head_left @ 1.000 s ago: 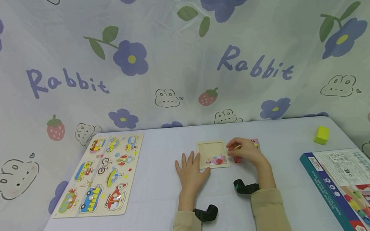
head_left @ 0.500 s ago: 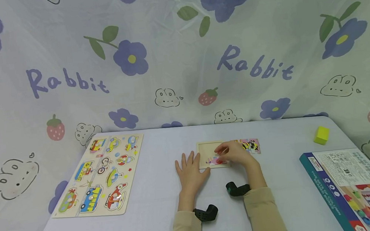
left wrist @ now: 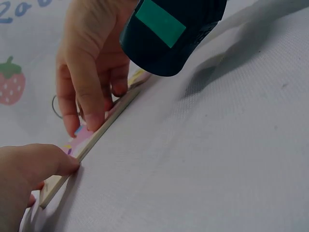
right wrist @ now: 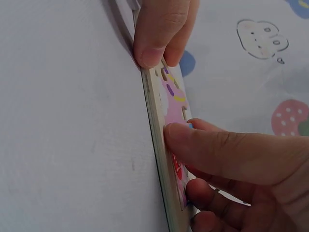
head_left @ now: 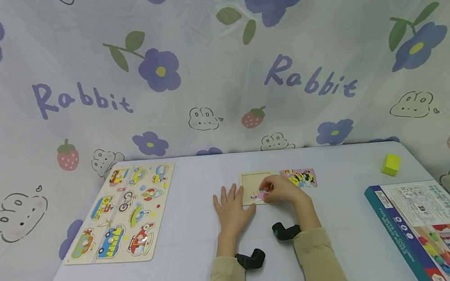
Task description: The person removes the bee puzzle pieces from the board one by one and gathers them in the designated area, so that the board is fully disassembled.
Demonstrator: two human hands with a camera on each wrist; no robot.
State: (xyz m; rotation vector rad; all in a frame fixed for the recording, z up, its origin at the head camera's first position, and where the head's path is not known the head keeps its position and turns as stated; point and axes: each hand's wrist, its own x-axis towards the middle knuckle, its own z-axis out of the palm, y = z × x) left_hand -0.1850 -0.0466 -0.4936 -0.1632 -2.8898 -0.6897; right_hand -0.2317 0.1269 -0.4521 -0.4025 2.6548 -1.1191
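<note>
My left hand [head_left: 232, 212] lies with fingers spread at the left side of a small square wooden puzzle tray [head_left: 251, 182]. Its thumb touches the front rim, as the left wrist view also shows. Pink puzzle pieces [head_left: 259, 196] with a printed picture sit along the front of the tray. Over the tray's right half, my right hand [head_left: 286, 189] pinches a puzzle piece, its thumb on the pink surface and fingers curled behind. A blue patch [right wrist: 190, 125] shows by the index finger; the fingers hide most of that piece.
More picture puzzle pieces [head_left: 307, 177] lie just right of the tray. A vehicle peg puzzle board [head_left: 120, 214] is at the left. A yellow block [head_left: 391, 164] and a printed box [head_left: 432, 224] are at the right, before a patterned curtain.
My right hand has moved left from the loose pieces beside the tray to over its front right part, and then lowered onto the pink pieces. The left hand has stayed put.
</note>
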